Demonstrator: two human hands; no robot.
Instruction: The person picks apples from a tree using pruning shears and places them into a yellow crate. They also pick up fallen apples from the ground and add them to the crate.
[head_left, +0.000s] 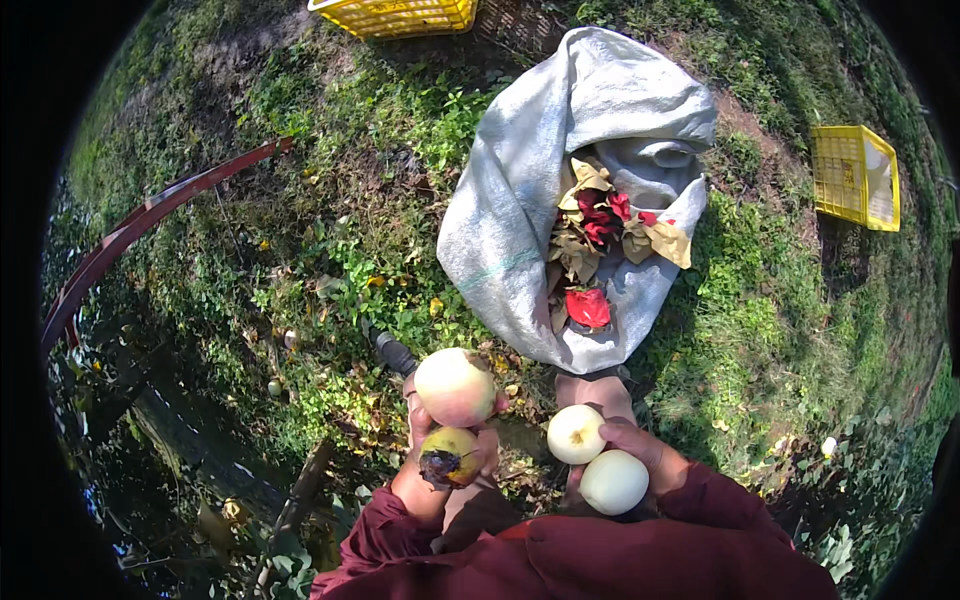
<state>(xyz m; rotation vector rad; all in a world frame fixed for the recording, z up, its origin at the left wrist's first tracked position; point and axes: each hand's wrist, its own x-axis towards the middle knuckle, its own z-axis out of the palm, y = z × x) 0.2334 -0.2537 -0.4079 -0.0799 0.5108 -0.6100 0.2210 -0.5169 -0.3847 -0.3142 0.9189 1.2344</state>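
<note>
Two apples rest in my left hand (487, 450): a large pale yellow apple with a pink blush (454, 388), and below it a smaller yellow-green apple (459, 444) with a dark, rotten-looking patch. My right hand (651, 454) grips two whitish apples, an upper apple (576, 435) with its brownish end facing up and a smooth lower apple (615, 483). Just beyond the hands, a white woven sack (510, 202) lies with its mouth spread wide. Inside it are crumpled brown paper wrappers (576, 256) and red paper pieces (588, 307).
A yellow plastic crate (405, 16) stands at the top edge, another yellow crate (840, 174) at the right. At left, a red metal bar (165, 206) curves over the weeds. A tree trunk (202, 442) is at lower left. Fallen fruit (291, 339) dots the ground.
</note>
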